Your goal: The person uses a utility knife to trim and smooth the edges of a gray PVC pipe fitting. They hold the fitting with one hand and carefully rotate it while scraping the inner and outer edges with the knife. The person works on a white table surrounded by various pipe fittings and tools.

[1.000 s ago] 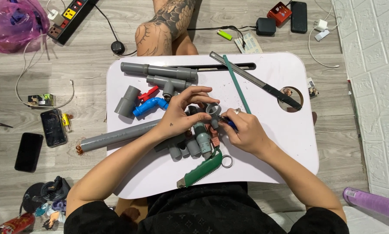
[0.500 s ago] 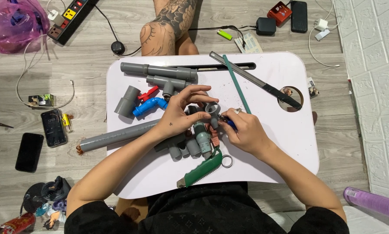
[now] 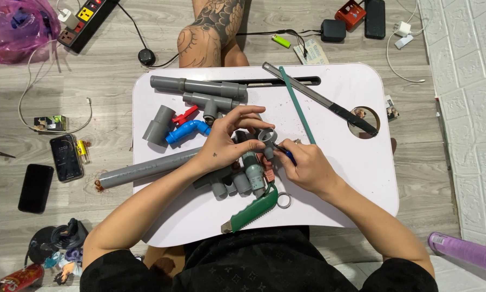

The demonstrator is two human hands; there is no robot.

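My left hand grips a grey pipe fitting assembly over the white lap table, its fingers curled above the open grey socket. Close beside it, my right hand pinches a small dark blue tool whose tip touches the socket. Under both hands lie several short grey fittings and a green-handled saw.
A long grey pipe, a grey tee assembly, a grey coupling, a blue tap with a red handle, a green rod and a black-handled blade lie on the table. Phones, a power strip, another person's tattooed leg.
Both hands stay on the fitting with only slight finger shifts; nothing else on the table has moved.
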